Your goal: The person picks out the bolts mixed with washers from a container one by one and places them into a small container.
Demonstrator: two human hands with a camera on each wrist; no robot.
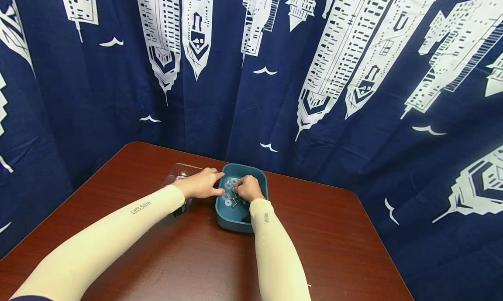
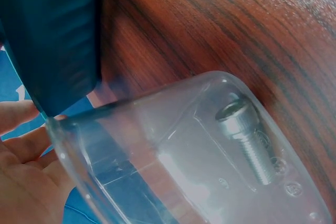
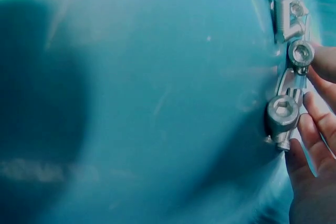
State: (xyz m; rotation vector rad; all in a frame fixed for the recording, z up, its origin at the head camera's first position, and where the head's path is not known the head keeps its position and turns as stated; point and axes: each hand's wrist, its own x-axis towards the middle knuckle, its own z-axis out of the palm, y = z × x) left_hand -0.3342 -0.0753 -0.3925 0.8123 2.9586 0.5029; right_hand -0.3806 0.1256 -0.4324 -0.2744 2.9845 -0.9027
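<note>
Several socket-head bolts (image 3: 283,114) and smaller metal fasteners (image 3: 296,9) sit close together in a blue bin (image 1: 232,225), which stands on the reddish-brown wood-grain table (image 1: 322,231) near its far edge. The right hand (image 1: 249,188) reaches down inside the bin, its fingers bent and its thumb and fingertips gathered at the bolts; whether it pinches one of them cannot be told. Pale round discs (image 1: 228,202) show on the bin floor just beside that hand. At the bin's left rim is the left hand (image 1: 201,184), its thumb and fingers extended and well spread, with nothing seen in its grasp. Beneath and beside the left hand, a clear plastic tray (image 1: 188,165) rests on the table just left of the bin. A single large socket-head bolt (image 2: 249,142), its threaded shank bare, lies inside that tray, apart from those in the bin. Cream sleeves (image 1: 279,253) printed with small dark lettering cover both forearms. Behind the table hangs a navy curtain (image 1: 220,118) patterned with upside-down white skyscrapers and small white gull shapes.
</note>
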